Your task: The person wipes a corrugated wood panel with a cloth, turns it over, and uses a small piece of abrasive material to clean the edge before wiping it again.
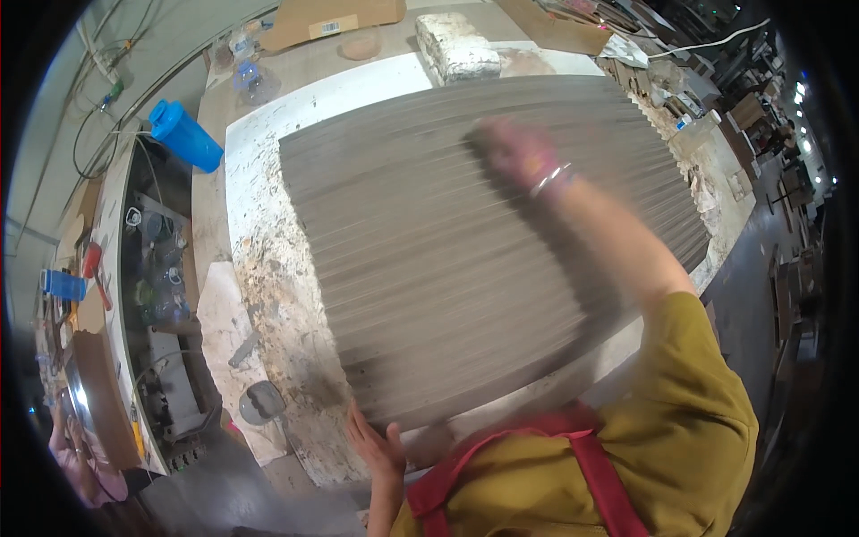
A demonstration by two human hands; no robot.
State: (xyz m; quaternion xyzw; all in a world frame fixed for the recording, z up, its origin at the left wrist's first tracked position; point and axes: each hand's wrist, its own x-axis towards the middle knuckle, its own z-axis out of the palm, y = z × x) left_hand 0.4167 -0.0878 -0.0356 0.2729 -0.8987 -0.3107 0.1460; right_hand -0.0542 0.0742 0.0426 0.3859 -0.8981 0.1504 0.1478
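A large grey-brown panel with ridges or grooves lies on a white, stained work surface. My right hand, reddish and smeared by motion, is over the far part of the panel. A metallic band circles that wrist. Its fingers are too blurred to show whether they hold anything. At the panel's near left corner rests my left hand, fingers stretched out along the edge and thumb apart, with nothing in it.
A rough white block sits beyond the panel's far edge. At the left stands a blue bottle, near clear plastic bottles. Cardboard lies at the back. Another person is at the far lower left.
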